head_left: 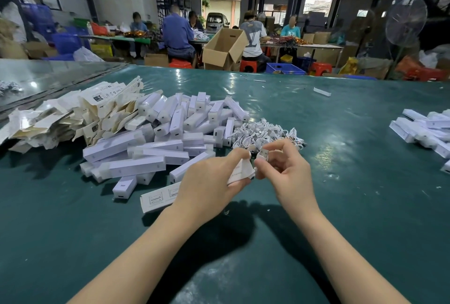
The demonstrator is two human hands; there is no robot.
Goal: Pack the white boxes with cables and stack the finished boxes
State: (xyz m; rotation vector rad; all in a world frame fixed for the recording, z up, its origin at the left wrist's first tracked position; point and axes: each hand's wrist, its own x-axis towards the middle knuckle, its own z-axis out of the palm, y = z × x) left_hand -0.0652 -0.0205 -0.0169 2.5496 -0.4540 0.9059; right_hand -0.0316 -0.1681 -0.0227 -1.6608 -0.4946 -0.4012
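Where the table (pixel 353 182) meets its left edge, flat cartons (pixel 60 118) lie heaped, with folded boxes (pixel 158 143) piled just beside them. Toward the near edge, my left hand (pixel 211 182) grips one box (pixel 241 173). My right hand (pixel 285 172), close against it, pinches a cable plug (pixel 264 154) at the box's right end. Loose cables (pixel 265 133) lie behind both hands. Further boxes (pixel 423 131) sit at the right edge.

left hand (pixel 209 182) holds a white box (pixel 241 172) | right hand (pixel 289 172) pinches a cable plug (pixel 263 154) just beside its end | box pile (pixel 170 131) to the left | cable heap (pixel 264 131) behind the hands | more boxes (pixel 426 128) far right on green table (pixel 353 218)
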